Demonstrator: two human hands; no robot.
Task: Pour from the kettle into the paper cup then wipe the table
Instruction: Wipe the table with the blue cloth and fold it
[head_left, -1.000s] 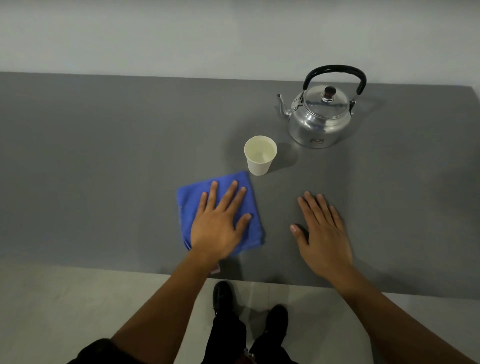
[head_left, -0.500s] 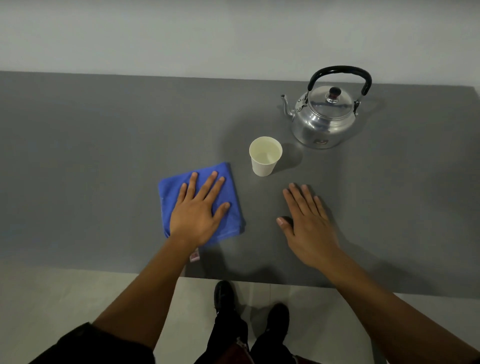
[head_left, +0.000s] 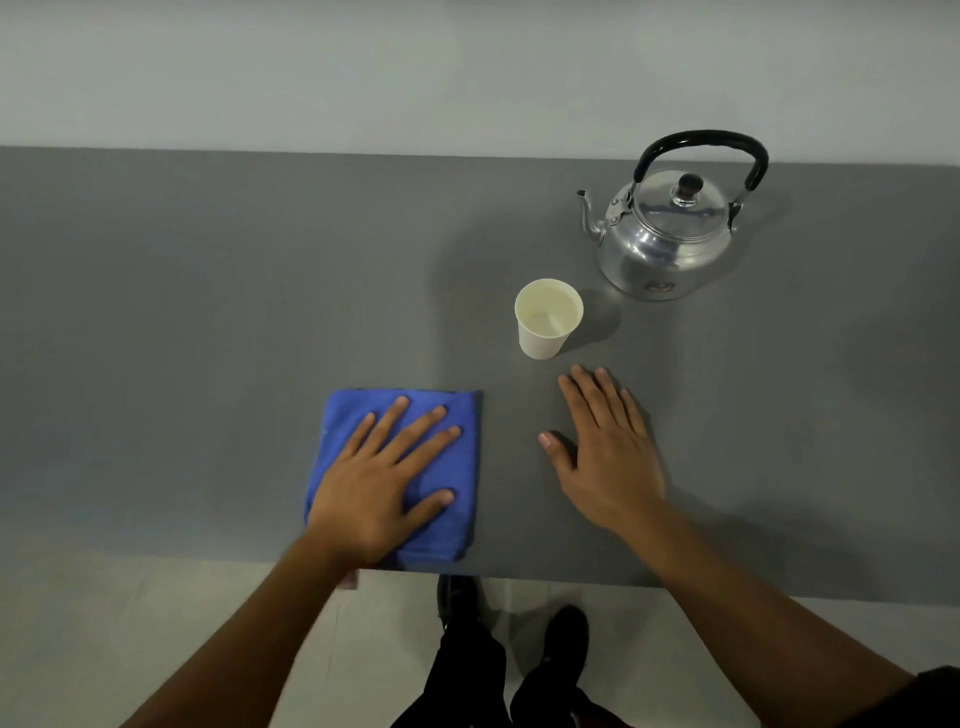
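Wiping step: left hand (head_left: 374, 488) flat, fingers spread, pressing cloth (head_left: 457, 415) on counter (head_left: 208, 286). Right hand (head_left: 608, 457) flat, holds nothing. Next: sweep clear of cup (head_left: 548, 318).

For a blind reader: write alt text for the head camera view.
A person's left hand presses flat on a folded blue cloth at the near edge of a grey table; the right hand lies flat beside it. Beyond stand a paper cup and a metal kettle, apart.
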